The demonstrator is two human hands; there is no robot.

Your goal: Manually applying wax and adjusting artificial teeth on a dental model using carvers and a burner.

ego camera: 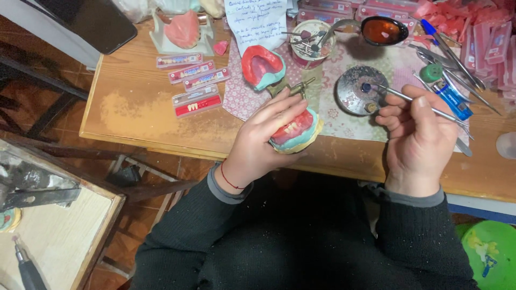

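My left hand [258,142] grips a dental model [294,134] with a teal base, red wax and a few white teeth set in it, held at the near table edge. My right hand [414,137] holds a thin metal instrument [408,99] like a pen. Its tip reaches into a round metal dish [352,91] on the patterned cloth. A second red and teal dental model [262,67] sits on the cloth behind my left hand.
Several cards of artificial teeth [196,94] lie on the wooden table [134,107] at left. A cup of tools [309,45], a blue lighter [453,100], orange-tinted goggles [382,30], a handwritten note [257,21] and pink wax sheets [484,37] crowd the back. A side table [54,241] stands low left.
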